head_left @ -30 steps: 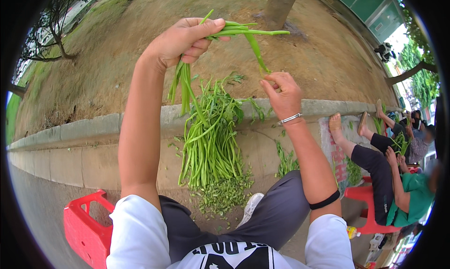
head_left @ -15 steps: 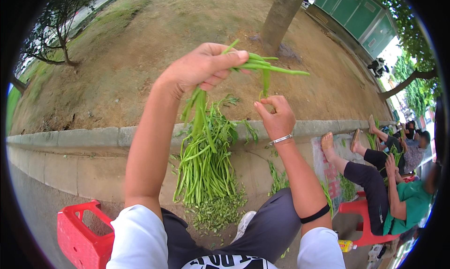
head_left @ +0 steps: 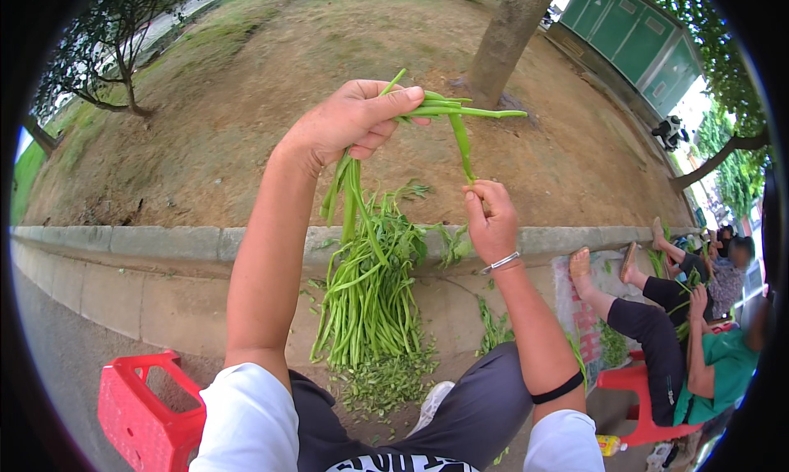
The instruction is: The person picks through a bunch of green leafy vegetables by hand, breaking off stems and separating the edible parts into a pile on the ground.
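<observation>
My left hand (head_left: 349,125) is closed round a small bunch of long green vegetable stems (head_left: 481,112); the cut ends stick out past the thumb and the limp lower parts hang below the wrist. A flat green strip (head_left: 460,143) dangles from the bunch. My right hand (head_left: 493,225), wearing a silver bracelet, pinches the lower tip of that strip between thumb and fingertips. Beneath both hands a heap of green stems (head_left: 362,316) with leaves at its far end lies against the kerb, and short chopped bits (head_left: 382,381) are scattered at its near end.
A stone kerb (head_left: 164,243) crosses in front, with bare earth and a tree trunk (head_left: 501,44) beyond. At the left stands a red plastic stool (head_left: 140,414). On the right, a person in green (head_left: 723,373) sits on another red stool (head_left: 629,381), other people behind.
My right hand has moved slightly down, and the strip between it and the bunch is stretched longer. My left hand stays closed on the stems. The view has shifted slightly.
</observation>
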Demonstrator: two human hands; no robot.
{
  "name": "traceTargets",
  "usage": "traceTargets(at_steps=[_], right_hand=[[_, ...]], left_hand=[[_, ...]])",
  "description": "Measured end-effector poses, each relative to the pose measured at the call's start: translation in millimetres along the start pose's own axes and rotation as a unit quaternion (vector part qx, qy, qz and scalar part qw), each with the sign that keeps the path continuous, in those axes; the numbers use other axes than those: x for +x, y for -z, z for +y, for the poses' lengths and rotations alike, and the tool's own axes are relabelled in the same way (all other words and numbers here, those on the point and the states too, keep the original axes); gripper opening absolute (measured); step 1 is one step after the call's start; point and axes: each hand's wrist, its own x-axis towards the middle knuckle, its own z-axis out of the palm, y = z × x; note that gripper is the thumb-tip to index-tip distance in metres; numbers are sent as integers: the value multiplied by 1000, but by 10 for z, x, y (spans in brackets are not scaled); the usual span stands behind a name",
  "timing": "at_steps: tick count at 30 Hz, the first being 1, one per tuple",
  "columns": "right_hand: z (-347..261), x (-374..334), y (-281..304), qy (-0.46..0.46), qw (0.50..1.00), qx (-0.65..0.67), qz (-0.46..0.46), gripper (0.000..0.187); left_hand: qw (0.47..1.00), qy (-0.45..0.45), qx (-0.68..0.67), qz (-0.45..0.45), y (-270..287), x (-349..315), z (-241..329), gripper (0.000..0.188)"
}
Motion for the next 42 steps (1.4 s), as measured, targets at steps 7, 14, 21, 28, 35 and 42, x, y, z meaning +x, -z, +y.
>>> traceTargets(at_steps=[7, 14, 21, 28, 35, 42], right_hand=[[14, 16, 64, -279, 940, 195, -29, 13], [-89, 89, 127, -487, 768, 417, 5, 16], [69, 61, 152, -525, 714, 462, -16, 16], [157, 5, 101, -546, 690, 471, -65, 14], [313, -83, 34, -594, 647, 466, -107, 12], [-14, -60, 87, -504, 669, 516, -179, 16]], left_hand=[[999, 8, 13, 28, 67, -28, 7, 33], [999, 19, 39, 27, 41, 47, -43, 37], [999, 23, 28, 37, -36, 104, -102, 32], [997, 31, 51, 48, -75, 125, -120, 31], [993, -21, 55, 101, -67, 96, -38, 31], [988, -50, 71, 124, 55, -19, 72, 33]])
